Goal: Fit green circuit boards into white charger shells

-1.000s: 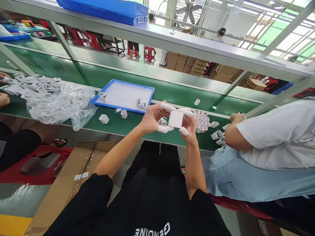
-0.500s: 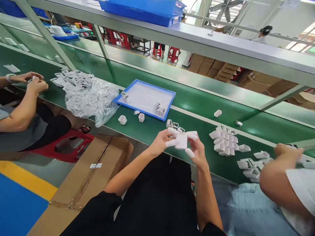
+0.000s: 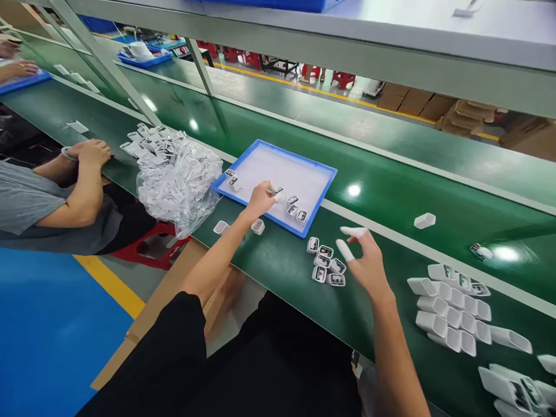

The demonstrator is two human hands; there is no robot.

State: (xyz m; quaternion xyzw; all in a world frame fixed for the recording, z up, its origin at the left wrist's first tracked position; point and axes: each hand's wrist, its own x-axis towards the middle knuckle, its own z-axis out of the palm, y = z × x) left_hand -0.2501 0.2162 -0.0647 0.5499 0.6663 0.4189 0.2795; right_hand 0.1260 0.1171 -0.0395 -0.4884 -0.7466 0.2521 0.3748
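Note:
My left hand [image 3: 260, 200] reaches over the blue-rimmed tray [image 3: 290, 152], its fingers closed on a small white plastic housing [image 3: 278, 191] with a dark insert showing. Several similar filled housings [image 3: 301, 215] stand in the tray near its right corner, and two more [image 3: 231, 180] at its left side. My right hand [image 3: 367, 260] hovers above the green bench with thumb and forefinger apart, holding nothing. White finger covers are on both hands. Just left of my right hand stands a cluster of filled white housings [image 3: 323, 260] on the bench.
A plastic bag of white parts [image 3: 180, 179] lies left of the tray, beside a co-worker's arm [image 3: 80, 185]. Stacked white housings [image 3: 452, 313] stand on the right. A small circuit board [image 3: 481, 251] and a single housing [image 3: 424, 220] lie behind them. An overhead shelf [image 3: 347, 52] crosses above.
My hands, together on a white housing before, have separated. The left has carried a housing to the tray; the right has let go and opened. My view has shifted.

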